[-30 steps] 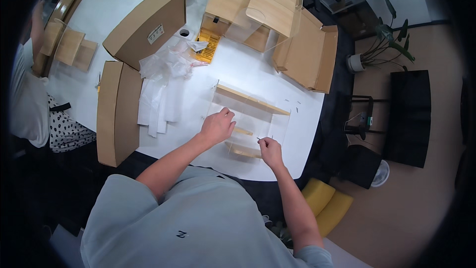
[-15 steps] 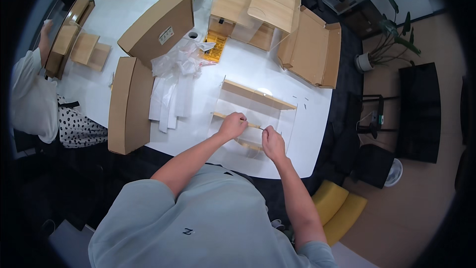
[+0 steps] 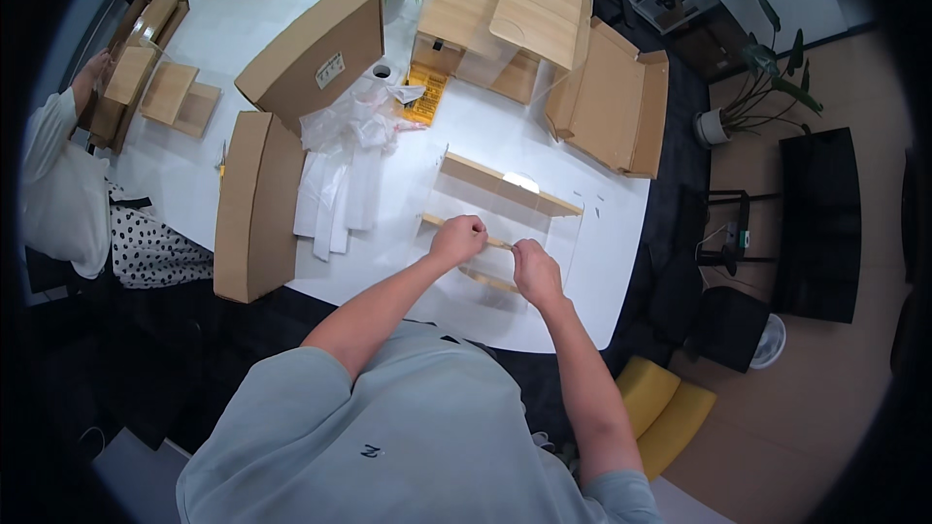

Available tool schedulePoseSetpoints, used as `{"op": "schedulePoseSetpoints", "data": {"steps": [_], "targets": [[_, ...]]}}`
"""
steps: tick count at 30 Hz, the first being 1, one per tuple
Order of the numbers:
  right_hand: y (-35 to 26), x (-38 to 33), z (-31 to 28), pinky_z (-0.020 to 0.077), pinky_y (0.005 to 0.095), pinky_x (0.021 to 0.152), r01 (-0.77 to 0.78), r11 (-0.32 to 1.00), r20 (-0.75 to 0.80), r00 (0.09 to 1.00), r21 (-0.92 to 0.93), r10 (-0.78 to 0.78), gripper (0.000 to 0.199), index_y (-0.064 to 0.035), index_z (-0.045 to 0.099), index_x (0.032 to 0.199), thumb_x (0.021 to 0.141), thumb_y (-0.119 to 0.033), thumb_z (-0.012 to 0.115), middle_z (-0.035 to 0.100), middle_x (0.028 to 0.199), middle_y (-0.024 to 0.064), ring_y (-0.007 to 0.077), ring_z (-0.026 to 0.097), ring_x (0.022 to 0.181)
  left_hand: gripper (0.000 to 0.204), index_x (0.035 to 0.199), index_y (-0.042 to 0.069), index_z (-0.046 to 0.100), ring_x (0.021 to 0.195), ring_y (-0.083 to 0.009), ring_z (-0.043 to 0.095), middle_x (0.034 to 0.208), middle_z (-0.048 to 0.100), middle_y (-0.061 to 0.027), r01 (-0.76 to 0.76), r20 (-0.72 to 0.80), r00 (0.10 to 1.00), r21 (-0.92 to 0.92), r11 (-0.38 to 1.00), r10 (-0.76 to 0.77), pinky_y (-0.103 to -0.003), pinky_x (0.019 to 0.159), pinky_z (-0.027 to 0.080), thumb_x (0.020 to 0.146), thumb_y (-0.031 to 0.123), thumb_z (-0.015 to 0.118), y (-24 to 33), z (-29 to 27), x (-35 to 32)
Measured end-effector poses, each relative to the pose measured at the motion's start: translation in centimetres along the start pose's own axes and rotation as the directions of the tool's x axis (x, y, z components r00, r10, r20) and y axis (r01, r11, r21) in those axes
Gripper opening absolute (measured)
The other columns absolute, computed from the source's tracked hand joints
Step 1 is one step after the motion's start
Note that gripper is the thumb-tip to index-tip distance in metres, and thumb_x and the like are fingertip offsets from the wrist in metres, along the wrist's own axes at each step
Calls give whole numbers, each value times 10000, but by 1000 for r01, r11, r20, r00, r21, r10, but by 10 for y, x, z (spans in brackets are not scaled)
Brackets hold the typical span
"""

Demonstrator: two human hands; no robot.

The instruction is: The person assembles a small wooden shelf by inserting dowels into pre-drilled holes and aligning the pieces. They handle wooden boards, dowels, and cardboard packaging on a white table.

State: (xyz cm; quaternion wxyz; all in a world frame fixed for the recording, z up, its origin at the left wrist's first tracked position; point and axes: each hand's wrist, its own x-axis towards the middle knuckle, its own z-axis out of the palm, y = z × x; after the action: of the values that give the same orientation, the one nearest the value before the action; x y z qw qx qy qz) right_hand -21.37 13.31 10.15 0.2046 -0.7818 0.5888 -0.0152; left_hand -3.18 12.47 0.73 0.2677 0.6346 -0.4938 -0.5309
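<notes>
A partly assembled shelf lies on the white table in front of me: a clear panel (image 3: pixel 535 231) with pale wooden boards along it. The far board (image 3: pixel 476 175) is the longest in view. My left hand (image 3: pixel 458 241) is closed at the middle board (image 3: pixel 431 220), its fingertips pinched together. Just right of it, my right hand (image 3: pixel 536 270) is also closed, fingertips at that board's right part. Something thin seems to lie between the two hands, too small to name. Nearer me, a curved wooden piece (image 3: pixel 490 279) shows through the panel.
Small dark pieces (image 3: pixel 598 202) lie right of the panel. Plastic wrapping (image 3: pixel 354 116) and cardboard boxes (image 3: pixel 254 204) stand to the left. A finished-looking wooden shelf unit (image 3: pixel 461 5) and an open carton (image 3: pixel 607 87) are behind. Another person (image 3: pixel 68 194) works at far left.
My hands stay at the middle board with little motion; the right hand has shifted slightly. The view moved a little. At left, the other person's hand has come down to the wooden pieces.
</notes>
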Motion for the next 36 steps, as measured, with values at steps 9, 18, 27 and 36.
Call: {"op": "schedulePoseSetpoints", "data": {"steps": [9, 18, 27, 36], "targets": [[-6, 9, -14, 551, 473, 730, 107, 977, 136, 987, -185, -83, 144, -50, 605, 939, 971, -143, 499, 681, 908, 145, 345, 684, 845, 160, 936, 38, 734, 669, -202, 736, 863, 748, -110, -11, -3, 1000, 46, 999, 11, -352, 684, 566, 887, 179, 675, -1, -3, 0], [-10, 13, -15, 553, 469, 668, 184, 945, 169, 975, -269, -142, 117, -61, 580, 907, 943, -117, 484, 683, 841, 137, 339, 689, 783, 164, 946, 48, 734, 647, -199, 727, 884, 740, -108, -15, 4, 1000, 45, 999, 15, -357, 673, 558, 892, 192, 678, -3, -3, 1], [-21, 14, -12, 548, 485, 648, 105, 953, 177, 983, -285, -55, 136, -43, 572, 905, 960, -135, 488, 697, 817, 167, 375, 693, 729, 176, 942, 80, 740, 836, -291, 702, 973, 731, -120, 26, 45, 999, 41, 999, -27, -426, 767, 557, 890, 234, 670, -1, -9, 0], [-26, 15, -8, 548, 494, 674, 10, 962, 157, 987, -273, 35, 186, -40, 586, 917, 994, -187, 503, 713, 852, 181, 388, 699, 755, 174, 946, 97, 739, 957, -333, 687, 1027, 720, -124, -2, 26, 1000, 76, 997, 1, -457, 827, 553, 888, 240, 660, 3, -13, -4]]}}
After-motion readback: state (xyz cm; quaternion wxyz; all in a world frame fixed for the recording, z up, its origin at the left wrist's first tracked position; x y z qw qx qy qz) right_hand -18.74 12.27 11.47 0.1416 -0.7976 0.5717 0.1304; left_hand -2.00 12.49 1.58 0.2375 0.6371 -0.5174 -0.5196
